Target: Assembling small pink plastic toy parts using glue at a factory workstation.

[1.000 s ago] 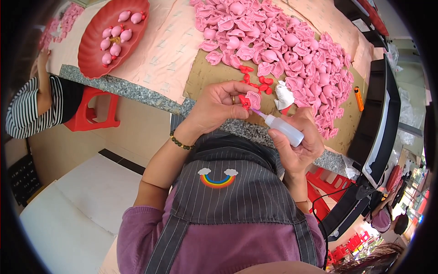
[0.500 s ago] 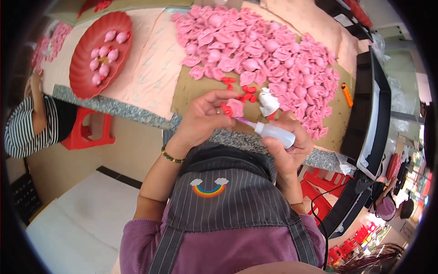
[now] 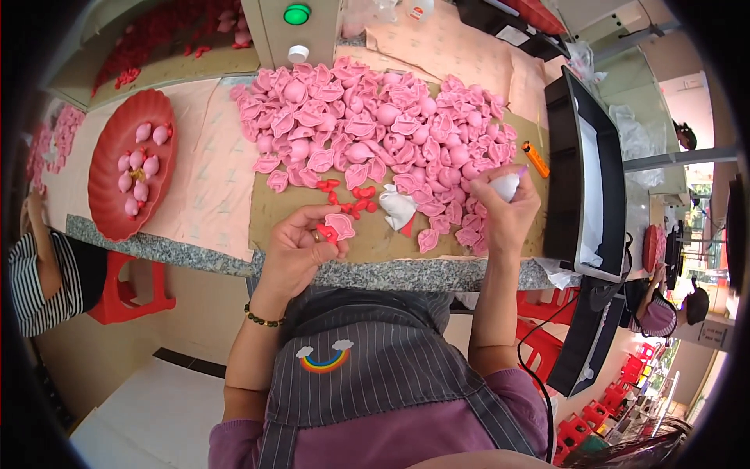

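Note:
Over the table's front edge, my left hand (image 3: 301,244) pinches a pink molded piece (image 3: 341,225) with a small red part against its lower left side. My right hand (image 3: 514,209) is wrapped round a small white squeeze bottle (image 3: 506,186), its purple tip turned up and away from the pink piece. It is raised at the right side of a large heap of pink molded pieces (image 3: 375,117). Between my hands lie several small red parts (image 3: 359,205) and a crumpled white bundle (image 3: 397,205) with a red end.
A red scalloped tray (image 3: 101,180) holding several round pink pieces stands at the left. An orange cutter knife (image 3: 536,159) lies near a black bin (image 3: 569,180) on the right. Behind the heap is a cabinet with a green button (image 3: 296,14). Someone in striped clothing (image 3: 33,285) is at far left.
My right hand has carried the squeeze bottle away from the pink piece, up and to the right. My left hand keeps its pinch. The view has shifted, showing more of the table's back.

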`<action>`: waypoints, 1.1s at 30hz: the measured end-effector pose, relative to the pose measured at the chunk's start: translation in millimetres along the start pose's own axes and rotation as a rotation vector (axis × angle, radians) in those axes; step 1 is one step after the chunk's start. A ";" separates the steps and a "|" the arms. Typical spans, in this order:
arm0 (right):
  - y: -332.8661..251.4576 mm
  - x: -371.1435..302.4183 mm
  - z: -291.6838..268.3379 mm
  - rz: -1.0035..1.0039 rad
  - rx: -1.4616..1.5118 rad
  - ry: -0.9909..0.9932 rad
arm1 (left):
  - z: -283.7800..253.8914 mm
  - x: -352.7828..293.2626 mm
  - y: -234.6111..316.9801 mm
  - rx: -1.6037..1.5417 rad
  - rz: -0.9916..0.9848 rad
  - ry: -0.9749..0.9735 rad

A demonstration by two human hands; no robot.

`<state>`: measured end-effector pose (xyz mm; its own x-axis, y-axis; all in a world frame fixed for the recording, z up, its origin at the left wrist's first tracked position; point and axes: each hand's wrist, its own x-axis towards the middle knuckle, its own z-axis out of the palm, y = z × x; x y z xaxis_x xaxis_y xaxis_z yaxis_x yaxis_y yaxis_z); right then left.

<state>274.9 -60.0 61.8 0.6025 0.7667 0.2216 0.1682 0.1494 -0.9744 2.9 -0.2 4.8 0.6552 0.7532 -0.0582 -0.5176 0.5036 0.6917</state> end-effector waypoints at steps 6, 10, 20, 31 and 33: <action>18.1 75.7 -9.7 -0.186 -0.546 0.044 | 1.0 0.4 0.1 -0.013 0.006 -0.033; 30.3 97.9 -6.8 -0.112 -0.710 -0.117 | 1.7 1.0 0.2 -0.025 -0.009 -0.027; -1.4 38.7 0.6 0.028 -0.073 -0.203 | 1.3 -2.0 1.5 0.026 -0.015 -0.028; 0.5 -58.6 57.2 -0.056 0.133 -0.436 | 28.5 7.9 -9.8 -0.201 0.001 -0.064; 5.3 -59.7 55.0 -0.049 0.138 -0.466 | 25.4 4.4 -14.0 -0.236 -0.003 -0.056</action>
<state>196.9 -70.7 41.2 0.1774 0.9500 0.2571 0.0637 0.2496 -0.9663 27.0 -14.7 13.1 0.6831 0.7301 -0.0149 -0.6256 0.5956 0.5038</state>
